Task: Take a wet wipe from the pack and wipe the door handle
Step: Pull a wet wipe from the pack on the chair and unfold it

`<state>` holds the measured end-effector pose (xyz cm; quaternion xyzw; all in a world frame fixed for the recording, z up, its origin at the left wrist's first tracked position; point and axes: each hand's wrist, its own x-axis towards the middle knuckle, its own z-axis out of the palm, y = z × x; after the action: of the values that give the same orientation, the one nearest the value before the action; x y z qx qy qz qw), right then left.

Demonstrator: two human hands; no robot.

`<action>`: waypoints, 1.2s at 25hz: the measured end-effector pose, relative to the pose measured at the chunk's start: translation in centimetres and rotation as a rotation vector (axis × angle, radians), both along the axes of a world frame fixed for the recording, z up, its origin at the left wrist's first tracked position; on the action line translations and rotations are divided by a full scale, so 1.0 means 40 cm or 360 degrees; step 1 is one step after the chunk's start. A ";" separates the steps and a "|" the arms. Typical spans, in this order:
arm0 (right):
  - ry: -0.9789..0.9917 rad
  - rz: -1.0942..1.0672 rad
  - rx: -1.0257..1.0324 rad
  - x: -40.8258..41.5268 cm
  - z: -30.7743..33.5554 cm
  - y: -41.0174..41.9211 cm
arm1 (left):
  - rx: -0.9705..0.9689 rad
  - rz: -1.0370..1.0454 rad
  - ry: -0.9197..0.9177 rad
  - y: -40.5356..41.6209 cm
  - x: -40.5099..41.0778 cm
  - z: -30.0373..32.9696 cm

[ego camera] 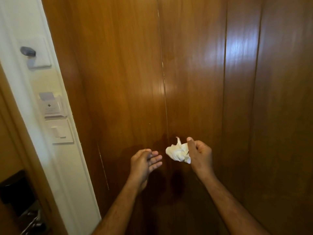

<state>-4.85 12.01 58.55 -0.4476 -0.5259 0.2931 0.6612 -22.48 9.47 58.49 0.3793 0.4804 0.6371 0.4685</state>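
My right hand (pixel 199 154) grips a crumpled white wet wipe (pixel 177 152) in front of glossy wooden panels. My left hand (pixel 145 162) hovers just left of the wipe, empty, with its fingers spread toward it and a small gap between them. At the bottom left corner a metal door handle (pixel 33 221) sticks out under a black lock plate (pixel 16 192) on a wooden door. Both hands are far to the right of that handle. No wipe pack shows in view.
Brown wooden panels (pixel 194 73) fill the view ahead, with a vertical seam near the middle. A white wall strip (pixel 55 150) on the left carries a key-card holder (pixel 50 106), a light switch (pixel 60 132) and a small dark knob (pixel 28 51).
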 end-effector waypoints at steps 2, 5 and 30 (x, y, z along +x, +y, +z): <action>-0.0291 0.0038 0.0088 0.001 -0.005 -0.002 | -0.0061 -0.0231 0.0156 -0.013 0.004 0.000; -0.0440 0.0233 0.0118 -0.010 -0.029 0.000 | -0.0083 -0.0371 0.0533 -0.023 0.035 -0.005; 0.1444 0.0663 -0.1105 -0.072 -0.164 0.025 | -0.0034 0.0369 0.0220 -0.044 -0.030 -0.042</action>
<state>-7.73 13.01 51.99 -0.3551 -0.1420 0.7323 0.5634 -23.68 7.71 56.80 0.3592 0.5589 0.6541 0.3615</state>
